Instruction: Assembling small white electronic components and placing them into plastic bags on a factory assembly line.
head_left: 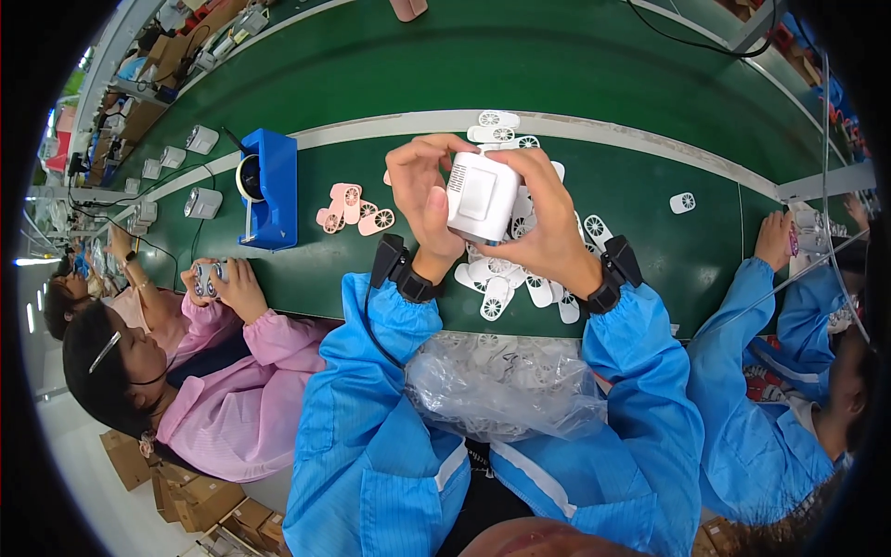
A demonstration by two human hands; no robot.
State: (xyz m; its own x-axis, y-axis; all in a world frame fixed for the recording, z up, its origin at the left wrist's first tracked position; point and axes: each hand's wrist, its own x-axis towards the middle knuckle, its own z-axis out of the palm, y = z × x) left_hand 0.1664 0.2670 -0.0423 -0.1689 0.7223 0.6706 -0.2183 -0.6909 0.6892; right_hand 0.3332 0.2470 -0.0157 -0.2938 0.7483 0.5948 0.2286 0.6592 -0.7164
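Observation:
Above the green worktop (pixel 650 269) I hold a white, rounded box-shaped device (pixel 483 197) with slotted vents on its side and a raised rectangular panel. My left hand (pixel 422 190) is curled about its left side, fingers at the upper edge. Gripping the right side, my right hand (pixel 552 218) has its fingers along the top and thumb side at the bottom. Beneath the hands lies a loose pile of flat white plates (pixel 497 299) with round, spoked openings, partly hidden by my right hand. Similar pink plates (pixel 349 206) lie left of my left hand.
A blue tape dispenser (pixel 278 195) stands to the left. A clear plastic bag (pixel 506 385) of white parts rests at my lap. One white plate (pixel 682 202) lies apart at right. Co-workers sit on both sides, one in a pink smock (pixel 241 399). A pale rail (pixel 613 135) crosses behind.

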